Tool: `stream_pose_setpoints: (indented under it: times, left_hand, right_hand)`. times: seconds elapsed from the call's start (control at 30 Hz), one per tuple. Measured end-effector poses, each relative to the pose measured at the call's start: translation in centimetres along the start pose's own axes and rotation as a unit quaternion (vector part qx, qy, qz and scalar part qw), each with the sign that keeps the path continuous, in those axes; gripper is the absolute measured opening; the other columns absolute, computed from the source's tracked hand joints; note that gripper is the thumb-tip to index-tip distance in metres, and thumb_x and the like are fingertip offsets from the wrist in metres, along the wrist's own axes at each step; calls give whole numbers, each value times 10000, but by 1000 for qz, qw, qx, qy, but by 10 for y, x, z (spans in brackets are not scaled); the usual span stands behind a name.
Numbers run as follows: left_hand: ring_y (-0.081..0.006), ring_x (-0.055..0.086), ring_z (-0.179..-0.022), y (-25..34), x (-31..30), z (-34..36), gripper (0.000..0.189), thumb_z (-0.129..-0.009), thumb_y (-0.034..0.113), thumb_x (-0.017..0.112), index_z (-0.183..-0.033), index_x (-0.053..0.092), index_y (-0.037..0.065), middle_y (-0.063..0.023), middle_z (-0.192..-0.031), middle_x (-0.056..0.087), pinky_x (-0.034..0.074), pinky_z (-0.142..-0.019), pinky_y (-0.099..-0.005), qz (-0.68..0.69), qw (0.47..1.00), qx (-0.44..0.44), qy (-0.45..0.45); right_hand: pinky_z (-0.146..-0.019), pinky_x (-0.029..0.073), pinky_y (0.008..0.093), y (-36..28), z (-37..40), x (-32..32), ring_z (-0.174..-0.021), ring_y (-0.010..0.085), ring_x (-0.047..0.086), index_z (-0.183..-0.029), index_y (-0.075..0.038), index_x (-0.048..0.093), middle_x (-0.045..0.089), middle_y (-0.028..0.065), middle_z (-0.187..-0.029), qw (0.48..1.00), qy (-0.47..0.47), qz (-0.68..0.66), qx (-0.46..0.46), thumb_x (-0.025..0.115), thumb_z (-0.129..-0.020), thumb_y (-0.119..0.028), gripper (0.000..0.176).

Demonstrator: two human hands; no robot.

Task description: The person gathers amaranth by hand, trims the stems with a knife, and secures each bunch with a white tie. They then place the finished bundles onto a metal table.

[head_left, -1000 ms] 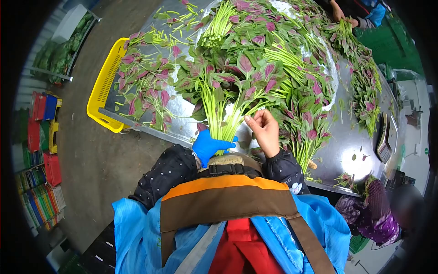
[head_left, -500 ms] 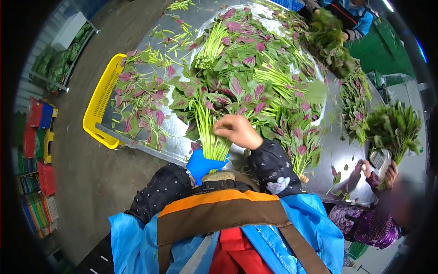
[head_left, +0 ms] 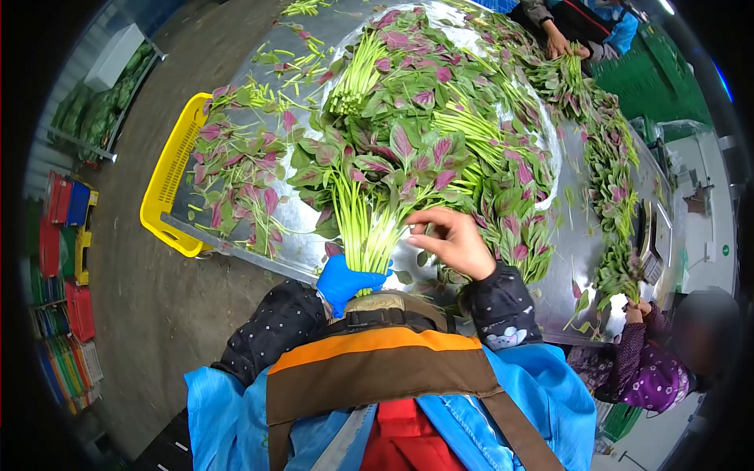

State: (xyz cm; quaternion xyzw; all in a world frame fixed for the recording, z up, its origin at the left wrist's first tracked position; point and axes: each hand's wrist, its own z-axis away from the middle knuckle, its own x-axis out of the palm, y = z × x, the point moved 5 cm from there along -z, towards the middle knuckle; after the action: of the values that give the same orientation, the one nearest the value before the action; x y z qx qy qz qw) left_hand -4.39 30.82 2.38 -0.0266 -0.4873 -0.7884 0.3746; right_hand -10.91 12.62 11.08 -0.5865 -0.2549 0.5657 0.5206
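My left hand (head_left: 345,282), in a blue glove, is wrapped round the lower stems of a bunch of red-and-green amaranth (head_left: 359,220). The bunch stands leaf end away from me, its pale green stems fanned out near my waist. My bare right hand (head_left: 452,242) is just right of those stems, thumb and fingers bent toward each other in a loose pinch. Whether something small is between the fingertips is hidden. A small green leaf (head_left: 424,257) shows just below the thumb. More amaranth bunches (head_left: 467,129) lie heaped beyond on the metal table.
A yellow crate (head_left: 169,177) sits at the table's left edge, beside loose leaves and trimmings (head_left: 243,173). At the right, one co-worker's hands (head_left: 638,310) hold greens near a scale (head_left: 656,239). Another co-worker's hand (head_left: 558,43) is on greens at the far side.
My right hand has moved right, off the stems. The left keeps its hold. The co-worker at right has lowered a raised bunch to the table; the far co-worker's greens are also lower.
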Motion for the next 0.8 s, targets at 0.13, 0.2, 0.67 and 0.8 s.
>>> stream_pose_setpoints:
  times: [0.13, 0.2, 0.67, 0.8]
  left_hand:
    - [-135, 611, -804, 5, -5, 3, 374, -712, 76, 737, -1045, 601, -23, -85, -898, 654, 498, -700, -287, -120, 991, 31, 44]
    - [-123, 600, -769, 2, -11, 2, 373, -689, 106, 756, -1007, 614, -26, -70, -849, 655, 486, -681, -286, -167, 983, 26, 66]
    - [-190, 612, -951, 4, 7, 1, 446, -764, -10, 669, -1185, 520, -21, -119, -1072, 621, 500, -817, -304, 35, 999, -17, -31]
    - [-170, 612, -906, 7, 7, 1, 422, -768, 6, 673, -1166, 534, -12, -114, -1061, 626, 500, -779, -297, -2, 999, -27, -28]
  right_hand:
    - [-599, 452, 338, -28, -3, 55, -653, 256, 555, -952, -62, 629, 574, 86, -789, 969, 81, 168, -164, 720, -736, -183, 263]
    - [-620, 452, 347, -22, -3, 71, -673, 273, 556, -916, -58, 627, 576, 94, -789, 966, 25, 191, -171, 706, -750, -190, 226]
    - [-691, 464, 234, 75, 35, -6, -751, 84, 581, -968, -2, 661, 647, 21, -780, 993, -42, 78, 77, 683, -792, -164, 241]
    - [-633, 435, 218, 70, 16, 46, -699, 63, 544, -892, 5, 655, 619, 5, -751, 965, -26, -213, 152, 583, -888, -333, 346]
